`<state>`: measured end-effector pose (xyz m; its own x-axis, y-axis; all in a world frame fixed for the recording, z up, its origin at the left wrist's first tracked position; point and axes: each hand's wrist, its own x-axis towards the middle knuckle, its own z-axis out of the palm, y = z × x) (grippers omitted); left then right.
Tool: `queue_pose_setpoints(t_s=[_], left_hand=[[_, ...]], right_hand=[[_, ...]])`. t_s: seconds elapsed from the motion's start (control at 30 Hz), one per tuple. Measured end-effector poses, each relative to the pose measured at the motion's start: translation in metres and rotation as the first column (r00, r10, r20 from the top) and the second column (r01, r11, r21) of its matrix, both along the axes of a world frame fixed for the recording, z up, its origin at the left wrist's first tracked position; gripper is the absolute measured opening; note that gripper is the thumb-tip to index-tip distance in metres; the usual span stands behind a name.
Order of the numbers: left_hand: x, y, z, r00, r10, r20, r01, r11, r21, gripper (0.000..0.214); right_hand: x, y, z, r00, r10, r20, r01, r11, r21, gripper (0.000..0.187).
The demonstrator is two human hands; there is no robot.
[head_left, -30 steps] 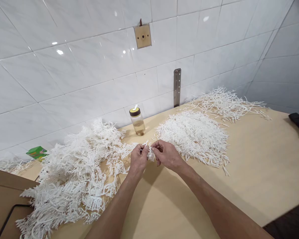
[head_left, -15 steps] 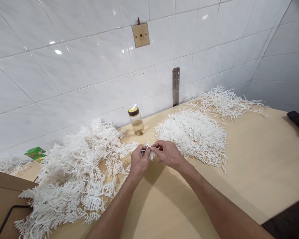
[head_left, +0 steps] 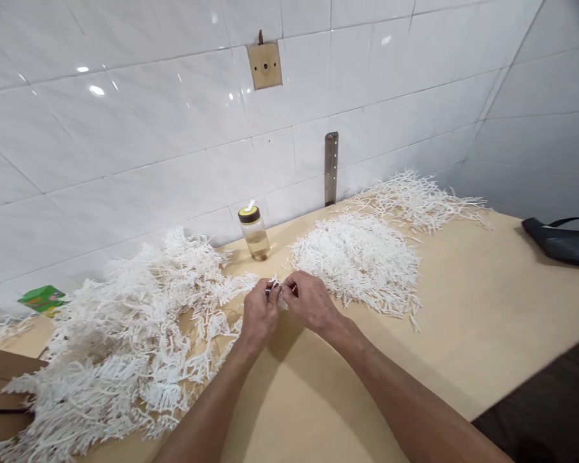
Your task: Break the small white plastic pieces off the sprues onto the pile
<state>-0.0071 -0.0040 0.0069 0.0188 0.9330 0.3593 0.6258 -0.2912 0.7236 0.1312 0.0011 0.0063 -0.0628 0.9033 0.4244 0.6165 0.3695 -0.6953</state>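
Note:
My left hand [head_left: 260, 314] is closed in a pinch around a small white branched strand [head_left: 275, 281], its tips poking up above the fingers. My right hand [head_left: 312, 301] meets it from the other side, thumb and forefinger pinched on the same strand. A small dark bit shows at the left fingertips; what it is I cannot make out. To the left spreads a large tangled heap of white branched strands [head_left: 120, 347]. Just beyond my right hand lies a denser pile of short white pieces [head_left: 357, 257].
A clear bottle [head_left: 257, 241] with a dark and yellow lid stands near the tiled wall. Longer white strands [head_left: 415, 199] lie at the back right. A black pouch [head_left: 567, 241] rests on the table [head_left: 444, 334] at right. At left are a green packet [head_left: 42, 298] and a cardboard box [head_left: 2, 399].
The view has turned slightly right, so everything sits further left and more of the black pouch shows. Both hands keep together on the strand, with the right fingers drawn in a little.

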Motion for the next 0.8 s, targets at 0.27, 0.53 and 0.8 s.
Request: queue_pose_setpoints(t_s=[0.27, 0.53, 0.8], left_hand=[[0.002, -0.001, -0.002, 0.973, 0.019, -0.232, -0.018, 1.0, 0.005, 0.02], [0.003, 0.002, -0.005, 0.974, -0.017, 0.224, 0.046, 0.991, -0.126, 0.023], [0.003, -0.003, 0.002, 0.979, 0.043, 0.197, -0.047, 0.999, 0.017, 0.025]], right_hand=[[-0.001, -0.001, 0.004, 0.992, -0.045, 0.121, 0.047, 0.999, -0.015, 0.013], [0.061, 0.028, -0.003, 0.897, -0.441, -0.034, 0.442, 0.891, 0.105, 0.012], [0.047, 0.008, 0.017, 0.969, -0.098, -0.227, 0.039, 0.967, -0.253, 0.031]])
